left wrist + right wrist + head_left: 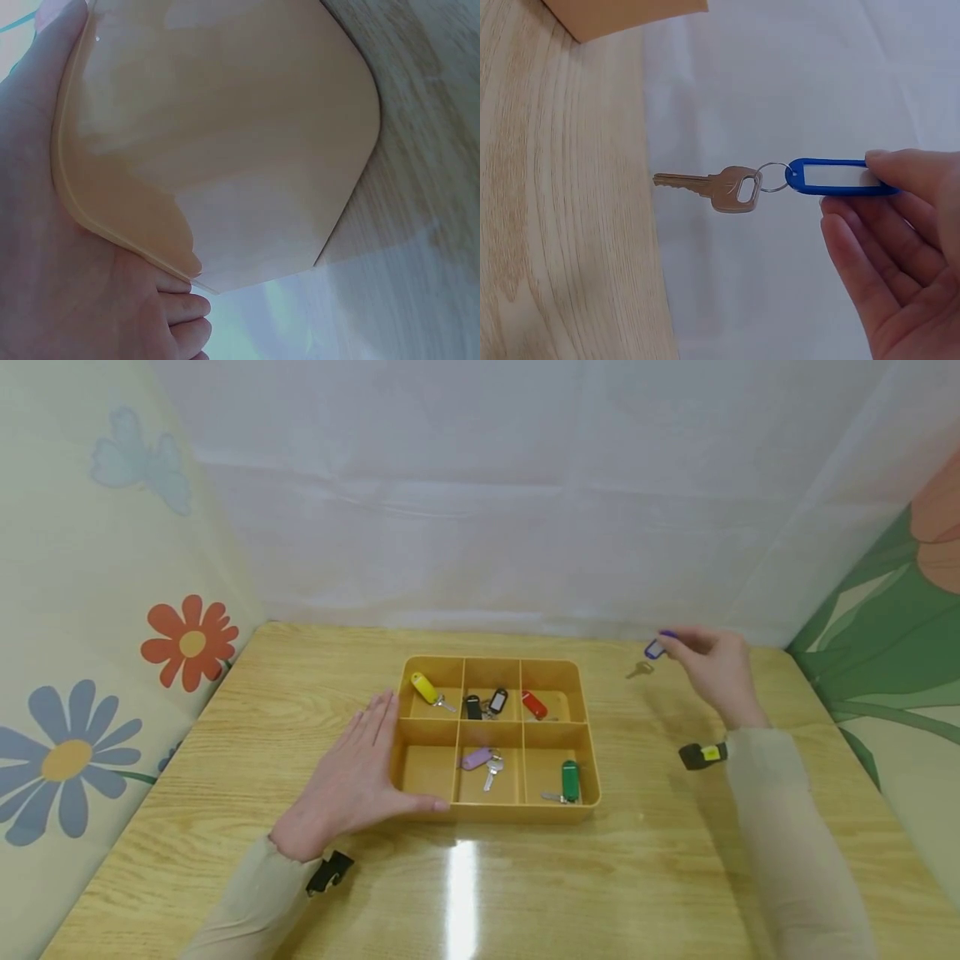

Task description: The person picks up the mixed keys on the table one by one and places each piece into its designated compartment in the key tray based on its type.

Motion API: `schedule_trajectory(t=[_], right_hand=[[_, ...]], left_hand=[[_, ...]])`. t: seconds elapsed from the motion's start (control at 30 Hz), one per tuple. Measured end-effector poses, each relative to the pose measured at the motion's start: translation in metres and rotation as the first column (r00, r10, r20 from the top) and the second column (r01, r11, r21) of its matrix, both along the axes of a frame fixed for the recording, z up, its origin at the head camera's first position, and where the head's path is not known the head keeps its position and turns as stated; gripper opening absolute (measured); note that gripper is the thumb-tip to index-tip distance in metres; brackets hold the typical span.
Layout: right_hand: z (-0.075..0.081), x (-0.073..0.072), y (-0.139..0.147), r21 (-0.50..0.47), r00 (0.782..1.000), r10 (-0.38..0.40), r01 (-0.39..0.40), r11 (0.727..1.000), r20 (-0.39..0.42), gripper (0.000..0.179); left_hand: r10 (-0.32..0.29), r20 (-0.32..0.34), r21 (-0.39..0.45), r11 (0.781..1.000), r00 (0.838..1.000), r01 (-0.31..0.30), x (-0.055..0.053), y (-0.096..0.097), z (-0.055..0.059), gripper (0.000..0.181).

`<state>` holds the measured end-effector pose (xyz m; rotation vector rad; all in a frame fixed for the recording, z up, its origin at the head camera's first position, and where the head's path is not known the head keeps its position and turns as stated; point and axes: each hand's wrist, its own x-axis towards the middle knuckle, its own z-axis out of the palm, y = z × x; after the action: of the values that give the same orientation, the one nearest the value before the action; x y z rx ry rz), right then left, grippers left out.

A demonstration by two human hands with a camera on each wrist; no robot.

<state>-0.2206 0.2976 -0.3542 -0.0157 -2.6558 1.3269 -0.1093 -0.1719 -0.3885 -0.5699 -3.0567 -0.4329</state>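
At the right of the head view my right hand pinches a blue key tag between thumb and fingers. From its ring hangs a key, off to the right of the yellow divided box. My left hand rests against the box's left front corner, fingers straight along the left side and thumb along the front rim. Tagged keys lie in the box: yellow, black and red at the back, purple front middle, green front right.
The box stands on a wood-grain table. A white sheet hangs behind it. Flower-printed panels stand at the left and right sides. Black straps are on both wrists.
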Motion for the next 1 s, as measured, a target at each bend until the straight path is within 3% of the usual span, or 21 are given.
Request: schedule_trajectory(t=[0.2,0.8,1.0], right_hand=[[0.0,0.002,-0.004,-0.015,0.999,0.013,-0.014,1.0,-0.044,0.052],[0.009,0.009,-0.02,-0.006,0.999,0.026,-0.026,1.0,-0.031,0.052],[0.014,0.01,-0.028,-0.001,0.997,0.035,-0.035,0.999,-0.064,0.049]], left_hand=[[-0.007,-0.008,-0.012,1.0,1.0,0.007,-0.001,0.0,0.0,0.149],[-0.005,0.009,-0.012,1.0,1.0,0.005,0.0,0.0,-0.002,0.148],[-0.01,0.005,-0.001,1.0,1.0,0.01,0.0,-0.001,-0.001,0.146]])
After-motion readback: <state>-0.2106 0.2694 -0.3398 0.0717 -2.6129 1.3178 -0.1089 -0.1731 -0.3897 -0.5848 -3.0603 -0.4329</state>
